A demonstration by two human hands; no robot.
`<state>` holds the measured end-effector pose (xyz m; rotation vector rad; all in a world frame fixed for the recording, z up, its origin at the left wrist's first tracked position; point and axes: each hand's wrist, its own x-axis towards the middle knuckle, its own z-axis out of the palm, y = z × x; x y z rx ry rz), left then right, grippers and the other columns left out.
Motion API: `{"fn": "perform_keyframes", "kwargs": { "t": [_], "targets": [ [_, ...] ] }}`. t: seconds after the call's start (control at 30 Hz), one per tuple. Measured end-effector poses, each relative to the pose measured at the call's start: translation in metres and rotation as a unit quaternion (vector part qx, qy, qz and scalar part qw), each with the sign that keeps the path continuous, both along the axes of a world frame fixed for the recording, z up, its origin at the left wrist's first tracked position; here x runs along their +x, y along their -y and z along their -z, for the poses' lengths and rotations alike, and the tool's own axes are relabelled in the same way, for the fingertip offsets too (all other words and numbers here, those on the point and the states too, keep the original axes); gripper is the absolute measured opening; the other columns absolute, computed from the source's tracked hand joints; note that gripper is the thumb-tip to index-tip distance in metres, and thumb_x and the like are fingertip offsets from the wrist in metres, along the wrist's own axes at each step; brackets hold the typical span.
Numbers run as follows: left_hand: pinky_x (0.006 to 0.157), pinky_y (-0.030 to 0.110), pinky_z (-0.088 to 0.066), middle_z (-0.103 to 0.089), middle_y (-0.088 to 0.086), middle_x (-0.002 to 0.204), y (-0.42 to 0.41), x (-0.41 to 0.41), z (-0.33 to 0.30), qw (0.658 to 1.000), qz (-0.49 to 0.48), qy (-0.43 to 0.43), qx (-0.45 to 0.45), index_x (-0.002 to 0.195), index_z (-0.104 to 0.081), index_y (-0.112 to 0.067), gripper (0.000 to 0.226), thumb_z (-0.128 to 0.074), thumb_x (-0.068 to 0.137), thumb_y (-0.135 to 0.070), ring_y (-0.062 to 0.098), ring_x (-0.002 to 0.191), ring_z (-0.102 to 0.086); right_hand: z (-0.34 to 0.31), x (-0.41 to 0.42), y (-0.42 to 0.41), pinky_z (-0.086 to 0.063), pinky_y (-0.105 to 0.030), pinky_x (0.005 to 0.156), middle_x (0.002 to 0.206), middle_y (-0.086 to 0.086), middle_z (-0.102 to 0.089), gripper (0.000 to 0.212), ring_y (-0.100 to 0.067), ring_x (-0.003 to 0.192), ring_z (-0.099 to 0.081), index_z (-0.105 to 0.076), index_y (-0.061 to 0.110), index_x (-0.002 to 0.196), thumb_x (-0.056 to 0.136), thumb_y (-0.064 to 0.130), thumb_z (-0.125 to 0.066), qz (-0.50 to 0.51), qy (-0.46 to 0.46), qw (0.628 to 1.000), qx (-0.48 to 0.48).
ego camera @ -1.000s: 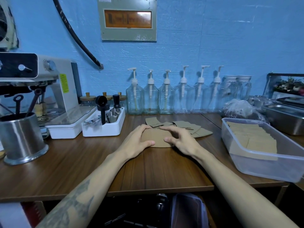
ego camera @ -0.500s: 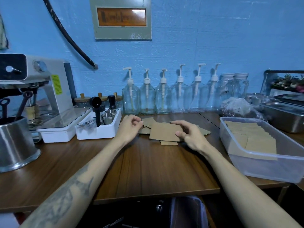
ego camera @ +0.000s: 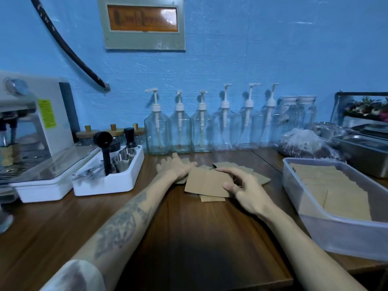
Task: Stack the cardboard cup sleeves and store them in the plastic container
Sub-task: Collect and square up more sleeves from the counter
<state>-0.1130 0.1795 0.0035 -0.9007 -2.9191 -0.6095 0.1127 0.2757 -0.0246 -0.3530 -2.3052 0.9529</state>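
Flat brown cardboard cup sleeves lie loose on the wooden table (ego camera: 199, 232). My right hand (ego camera: 246, 191) pinches a small stack of sleeves (ego camera: 206, 182) by its right edge, tilted up off the table. One more sleeve (ego camera: 212, 198) pokes out beneath that stack. My left hand (ego camera: 175, 168) lies flat with fingers spread on the loose sleeves behind the stack's left edge. A clear plastic container (ego camera: 333, 229) stands at the right, holding rows of stored sleeves (ego camera: 327, 185).
A white tray (ego camera: 109, 182) with coffee tools sits left of my hands, beside an espresso machine (ego camera: 35, 131). Several glass pump bottles (ego camera: 179, 131) line the blue wall. A plastic bag (ego camera: 304, 143) and steel pans (ego camera: 363, 152) stand behind the container.
Both hands have moved away from me toward the bottles. The stack I pressed flat a second ago is now lifted at an angle in my right hand, and my left hand has reached onto the loose sleeves.
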Motion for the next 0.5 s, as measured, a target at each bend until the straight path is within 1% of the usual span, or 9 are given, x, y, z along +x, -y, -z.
{"fn": "perform_keyframes", "kwargs": {
  "t": [0.07, 0.1, 0.2, 0.23, 0.3, 0.37, 0.5],
  "targets": [
    [0.111, 0.043, -0.028, -0.031, 0.012, 0.157, -0.005, -0.001, 0.001, 1.0, -0.014, -0.015, -0.005, 0.153, -0.022, -0.013, 0.102, -0.048, 0.08, -0.079, 0.033, 0.142, -0.03, 0.0, 0.0, 0.0, -0.042, -0.008, 0.086, 0.119, 0.012, -0.064, 0.042, -0.005, 0.102, -0.057, -0.061, 0.042, 0.124, 0.095, 0.013, -0.061, 0.002, -0.006, 1.0, -0.001],
    [0.111, 0.043, -0.029, -0.032, 0.012, 0.157, -0.007, -0.002, 0.002, 1.0, -0.019, -0.017, -0.006, 0.153, -0.023, -0.012, 0.1, -0.05, 0.081, -0.077, 0.032, 0.142, -0.03, 0.0, 0.0, 0.001, -0.04, -0.005, 0.082, 0.118, 0.012, -0.065, 0.041, -0.004, 0.101, -0.057, -0.062, 0.041, 0.125, 0.095, 0.012, -0.062, 0.003, -0.005, 1.0, -0.002],
    [0.11, 0.044, -0.03, -0.033, 0.012, 0.155, -0.007, -0.006, 0.002, 1.0, -0.019, -0.005, 0.006, 0.151, -0.026, -0.012, 0.095, -0.052, 0.082, -0.072, 0.032, 0.141, -0.031, -0.002, 0.0, 0.002, -0.042, -0.011, 0.082, 0.115, 0.011, -0.065, 0.041, -0.004, 0.098, -0.058, -0.062, 0.041, 0.124, 0.095, 0.013, -0.062, 0.005, -0.004, 1.0, -0.004],
    [0.11, 0.044, -0.032, -0.035, 0.013, 0.153, -0.005, -0.007, 0.001, 1.0, -0.016, 0.002, 0.013, 0.148, -0.03, -0.011, 0.092, -0.054, 0.082, -0.07, 0.033, 0.139, -0.033, -0.002, 0.001, 0.002, -0.042, -0.011, 0.081, 0.115, 0.011, -0.065, 0.04, -0.001, 0.096, -0.057, -0.062, 0.04, 0.124, 0.094, 0.013, -0.062, 0.006, -0.003, 1.0, -0.002],
    [0.108, 0.045, -0.036, -0.041, 0.012, 0.149, -0.001, -0.01, -0.001, 0.999, -0.016, 0.024, 0.03, 0.144, -0.036, -0.011, 0.086, -0.059, 0.08, -0.064, 0.033, 0.136, -0.037, -0.003, 0.002, 0.004, -0.04, -0.004, 0.079, 0.115, 0.012, -0.065, 0.04, 0.003, 0.096, -0.056, -0.063, 0.038, 0.124, 0.094, 0.012, -0.063, 0.009, -0.006, 1.0, 0.001],
    [0.105, 0.045, -0.04, -0.046, 0.011, 0.144, 0.005, -0.014, -0.003, 0.998, -0.013, 0.047, 0.051, 0.14, -0.04, -0.012, 0.081, -0.066, 0.076, -0.055, 0.032, 0.132, -0.043, -0.004, 0.002, 0.005, -0.039, -0.002, 0.078, 0.114, 0.011, -0.066, 0.039, 0.006, 0.094, -0.055, -0.064, 0.036, 0.124, 0.094, 0.011, -0.063, 0.012, -0.01, 1.0, -0.002],
    [0.1, 0.037, -0.044, -0.046, 0.009, 0.138, 0.021, -0.019, -0.004, 0.989, 0.025, 0.066, 0.129, 0.136, -0.046, -0.012, 0.076, -0.082, 0.072, -0.028, 0.027, 0.125, -0.049, -0.004, 0.003, 0.007, -0.045, -0.012, 0.082, 0.113, 0.011, -0.066, 0.039, 0.003, 0.094, -0.057, -0.064, 0.036, 0.123, 0.094, 0.011, -0.064, 0.011, -0.01, 1.0, -0.013]
  ]
}}
